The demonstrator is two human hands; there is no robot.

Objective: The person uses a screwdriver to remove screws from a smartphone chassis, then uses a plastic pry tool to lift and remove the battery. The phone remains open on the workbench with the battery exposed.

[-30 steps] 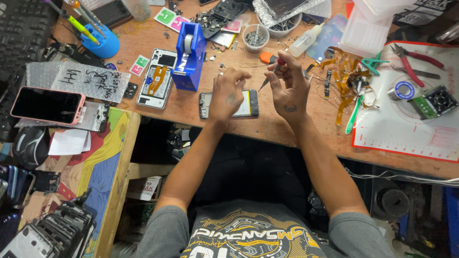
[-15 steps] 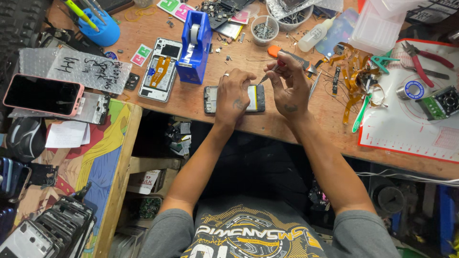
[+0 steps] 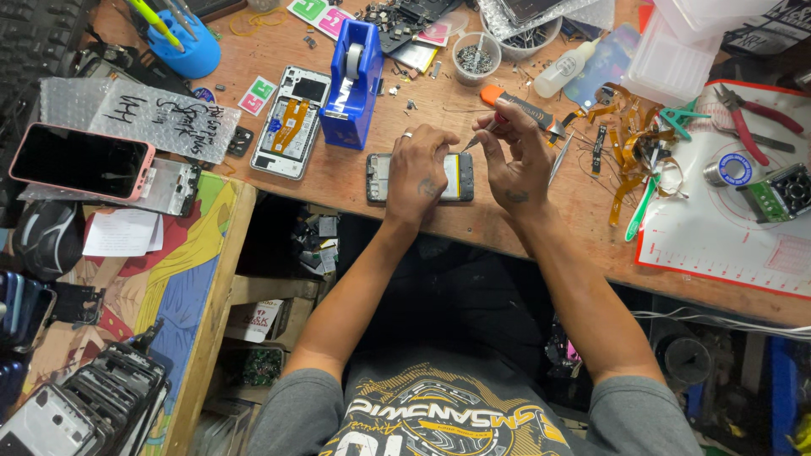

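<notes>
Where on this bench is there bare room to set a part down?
Bare wood lies along the near edge of the bench, between the right hand and the white mat, and below the tape dispenser left of the phone. The far side is crowded.

Both hands point(image 3: 469, 165) close together, fingers curled.
</notes>
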